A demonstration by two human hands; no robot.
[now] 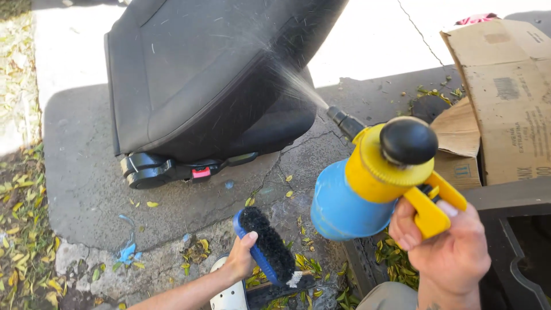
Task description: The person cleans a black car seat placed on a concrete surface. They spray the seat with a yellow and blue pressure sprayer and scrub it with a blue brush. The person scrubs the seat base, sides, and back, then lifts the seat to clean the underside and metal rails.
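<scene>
- Head view looked down on a black car seat (189, 80) standing on a concrete slab (80, 189), its backrest facing the person.
- The right hand (447, 247) was clenched around the yellow handle of a pump sprayer (367, 183), with the thumb pressing the yellow trigger.
- That sprayer had a blue tank, a yellow screw top and a black round knob (408, 140) on top, and it was held tilted toward the seat.
- Its black nozzle (344, 121) pointed up and left, and a fine mist (293, 80) fanned out from it and reached the dark fabric of the seat.
- The left hand (241, 258) gripped a scrub brush (265, 245) by its blue back, with the black bristles turned up and to the right.
- This brush was held low over the slab's edge, well apart from the seat and just left of the sprayer's tank.
- A white shoe (229, 295) showed directly below the left wrist.
- A flattened cardboard box (505, 97) lay to the right, behind the sprayer.
- Yellow fallen leaves (23, 229) were scattered along the left edge and about the feet.
</scene>
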